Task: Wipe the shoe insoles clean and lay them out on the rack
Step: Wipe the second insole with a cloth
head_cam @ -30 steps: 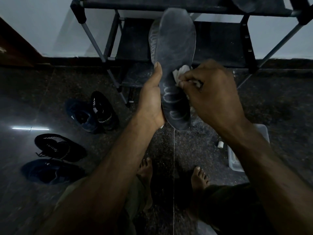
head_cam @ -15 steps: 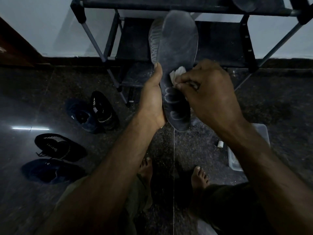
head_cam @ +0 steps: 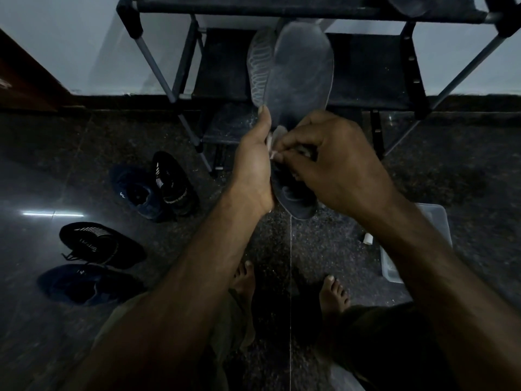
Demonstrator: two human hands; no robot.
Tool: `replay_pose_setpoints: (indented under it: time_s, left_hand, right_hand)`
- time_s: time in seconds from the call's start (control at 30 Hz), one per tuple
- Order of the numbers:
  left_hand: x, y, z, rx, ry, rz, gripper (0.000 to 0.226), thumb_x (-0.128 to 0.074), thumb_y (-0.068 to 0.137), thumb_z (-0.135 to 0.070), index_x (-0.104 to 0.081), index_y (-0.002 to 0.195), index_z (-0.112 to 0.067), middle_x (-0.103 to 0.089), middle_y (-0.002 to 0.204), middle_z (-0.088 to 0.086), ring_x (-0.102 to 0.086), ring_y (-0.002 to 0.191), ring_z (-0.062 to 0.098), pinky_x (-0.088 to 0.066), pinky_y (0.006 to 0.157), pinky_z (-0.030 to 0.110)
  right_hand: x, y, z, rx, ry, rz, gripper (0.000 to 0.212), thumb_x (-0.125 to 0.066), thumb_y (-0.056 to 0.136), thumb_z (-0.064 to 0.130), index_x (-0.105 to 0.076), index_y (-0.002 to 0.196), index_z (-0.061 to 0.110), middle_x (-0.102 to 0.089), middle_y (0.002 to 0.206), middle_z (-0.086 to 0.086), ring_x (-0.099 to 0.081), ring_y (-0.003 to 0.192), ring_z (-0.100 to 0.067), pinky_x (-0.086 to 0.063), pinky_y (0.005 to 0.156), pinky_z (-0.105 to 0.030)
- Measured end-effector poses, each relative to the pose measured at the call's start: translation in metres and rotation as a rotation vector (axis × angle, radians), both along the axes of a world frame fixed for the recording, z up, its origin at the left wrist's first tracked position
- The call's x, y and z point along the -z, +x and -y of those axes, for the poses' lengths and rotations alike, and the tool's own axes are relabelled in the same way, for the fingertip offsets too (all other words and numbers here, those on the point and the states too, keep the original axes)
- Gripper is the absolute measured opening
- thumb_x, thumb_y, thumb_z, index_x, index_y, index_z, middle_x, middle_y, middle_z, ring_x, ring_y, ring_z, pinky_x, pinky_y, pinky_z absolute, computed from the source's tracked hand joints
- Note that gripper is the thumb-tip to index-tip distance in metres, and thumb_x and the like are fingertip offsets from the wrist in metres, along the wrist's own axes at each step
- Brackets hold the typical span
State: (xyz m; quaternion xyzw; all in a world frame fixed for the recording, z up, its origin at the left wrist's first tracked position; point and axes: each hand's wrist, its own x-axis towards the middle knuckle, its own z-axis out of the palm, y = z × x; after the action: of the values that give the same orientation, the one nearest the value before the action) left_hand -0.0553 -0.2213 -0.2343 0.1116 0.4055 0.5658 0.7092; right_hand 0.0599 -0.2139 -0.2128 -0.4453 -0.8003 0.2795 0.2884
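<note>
Left hand [head_cam: 251, 167] gripping dusty grey insole [head_cam: 301, 77], right hand [head_cam: 335, 167] pinching white cloth [head_cam: 275, 138]

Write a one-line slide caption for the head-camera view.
Left hand holds two insoles upright while right hand rubs them with a white wipe.

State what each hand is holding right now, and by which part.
The left hand grips two stacked insoles along their left edge at mid-length, thumb up the side. The right hand pinches a small white cloth against the front insole's middle.
</note>
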Motion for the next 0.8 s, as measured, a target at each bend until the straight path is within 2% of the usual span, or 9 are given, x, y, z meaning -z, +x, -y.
replay_pose_setpoints:
  time_s: [0.07, 0.17, 0.23, 0.33, 0.4, 0.5, 0.57, 0.7, 0.8]
  left_hand:
    - [-0.001, -0.002, 0.0, -0.011, -0.008, -0.019, 0.052, -0.036, 0.102, -0.048, -0.067, 0.101, -0.007, -0.073, 0.092, 0.011, -0.071, 0.085, 0.023, -0.059, 0.079, 0.033]
    - [-0.001, 0.001, 0.001, -0.001, -0.011, 0.001, 0.051, -0.035, 0.102, -0.048, -0.066, 0.1, -0.007, -0.072, 0.086, 0.009, -0.071, 0.08, 0.021, -0.059, 0.076, 0.032]
    - [-0.001, 0.006, 0.002, 0.015, -0.01, 0.005, 0.048, -0.032, 0.104, -0.046, -0.063, 0.097, -0.01, -0.072, 0.08, 0.006, -0.071, 0.075, 0.018, -0.059, 0.071, 0.029]
    - [0.0, 0.01, 0.004, 0.041, -0.013, 0.018, 0.046, -0.031, 0.104, -0.045, -0.062, 0.098, -0.012, -0.071, 0.086, 0.005, -0.07, 0.08, 0.017, -0.058, 0.076, 0.029]
    - [0.001, 0.007, 0.002, 0.034, -0.021, -0.007, 0.05, -0.032, 0.104, -0.046, -0.064, 0.095, -0.01, -0.071, 0.082, 0.007, -0.071, 0.077, 0.018, -0.059, 0.073, 0.03]
    - [0.0, 0.002, -0.001, 0.02, -0.03, -0.077, 0.056, -0.033, 0.102, -0.051, -0.067, 0.102, -0.006, -0.07, 0.091, 0.013, -0.069, 0.085, 0.025, -0.056, 0.08, 0.036]
    - [0.0, 0.003, -0.001, 0.015, -0.035, -0.083, 0.056, -0.033, 0.102, -0.051, -0.065, 0.106, -0.006, -0.069, 0.095, 0.013, -0.068, 0.087, 0.025, -0.054, 0.082, 0.037]
    - [0.002, 0.011, 0.003, 0.045, -0.035, -0.019, 0.052, -0.034, 0.103, -0.047, -0.069, 0.086, -0.013, -0.071, 0.082, 0.007, -0.07, 0.078, 0.019, -0.058, 0.071, 0.03]
    - [0.002, 0.013, 0.003, 0.041, -0.022, 0.013, 0.055, -0.033, 0.104, -0.044, -0.07, 0.076, -0.014, -0.072, 0.075, 0.006, -0.071, 0.07, 0.017, -0.059, 0.065, 0.027]
  right_hand:
    - [-0.004, 0.0, 0.001, -0.062, -0.051, 0.015, 0.009, -0.071, 0.086, 0.019, -0.076, 0.093, 0.021, -0.059, 0.086, 0.004, -0.057, 0.075, -0.008, -0.052, 0.069, -0.031]
    - [0.001, -0.002, 0.001, 0.029, 0.013, -0.011, 0.008, -0.071, 0.086, 0.02, -0.076, 0.093, 0.018, -0.058, 0.085, 0.004, -0.057, 0.077, -0.011, -0.051, 0.068, -0.032]
    - [0.005, -0.003, 0.001, 0.133, 0.088, -0.02, 0.01, -0.069, 0.088, 0.02, -0.076, 0.094, 0.016, -0.056, 0.084, 0.004, -0.055, 0.078, -0.01, -0.048, 0.066, -0.023]
    - [0.006, -0.002, -0.001, 0.196, 0.108, -0.008, 0.012, -0.068, 0.088, 0.02, -0.075, 0.096, 0.016, -0.053, 0.084, 0.005, -0.052, 0.077, -0.008, -0.04, 0.065, -0.012]
    - [0.001, 0.0, -0.001, 0.104, 0.038, -0.004, 0.01, -0.069, 0.087, 0.018, -0.075, 0.095, 0.018, -0.055, 0.083, 0.006, -0.054, 0.076, -0.007, -0.042, 0.066, -0.013]
    - [-0.007, 0.004, -0.001, -0.083, -0.106, 0.013, 0.009, -0.071, 0.085, 0.017, -0.075, 0.09, 0.024, -0.053, 0.079, 0.016, -0.055, 0.07, 0.001, -0.041, 0.064, -0.008]
    - [-0.008, 0.004, -0.002, -0.07, -0.11, 0.013, 0.008, -0.072, 0.085, 0.018, -0.074, 0.089, 0.025, -0.052, 0.077, 0.018, -0.053, 0.069, 0.004, -0.039, 0.064, -0.005]
    - [0.002, 0.0, -0.001, 0.143, 0.039, -0.037, 0.009, -0.07, 0.087, 0.019, -0.076, 0.094, 0.019, -0.049, 0.078, 0.014, -0.049, 0.068, 0.005, -0.039, 0.064, -0.004]
    - [0.006, -0.001, -0.001, 0.201, 0.09, -0.032, 0.011, -0.068, 0.088, 0.019, -0.076, 0.096, 0.017, -0.049, 0.079, 0.01, -0.046, 0.068, 0.005, -0.037, 0.064, -0.004]
